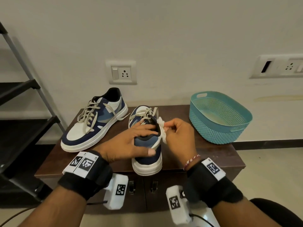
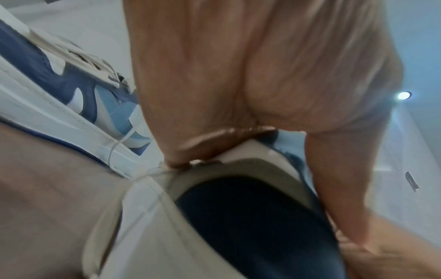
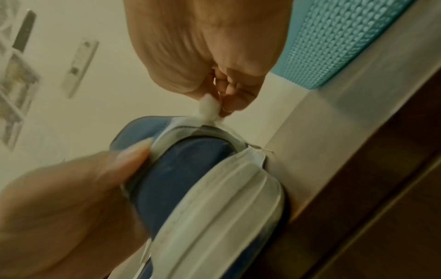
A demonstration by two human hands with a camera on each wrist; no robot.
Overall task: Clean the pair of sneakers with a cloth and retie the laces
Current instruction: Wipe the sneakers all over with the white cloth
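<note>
Two blue-and-white sneakers stand on a dark wooden cabinet top (image 1: 213,154). The left sneaker (image 1: 91,123) lies apart at the back left, its beige laces loose. The right sneaker (image 1: 147,154) points heel-first toward me. My left hand (image 1: 131,141) grips its collar, fingers inside the opening and thumb on the heel. My right hand (image 1: 177,130) pinches a small white cloth (image 1: 161,126) against the shoe's right collar edge. In the right wrist view the cloth (image 3: 207,109) sits between the fingertips above the sneaker heel (image 3: 190,169). The left wrist view shows the held sneaker's heel (image 2: 238,217).
A teal perforated basket (image 1: 219,117) stands at the back right of the cabinet top. A dark metal shelf rack (image 1: 24,112) is on the left. Wall sockets (image 1: 121,72) are behind the shoes. A black chair edge (image 1: 275,210) shows at the lower right.
</note>
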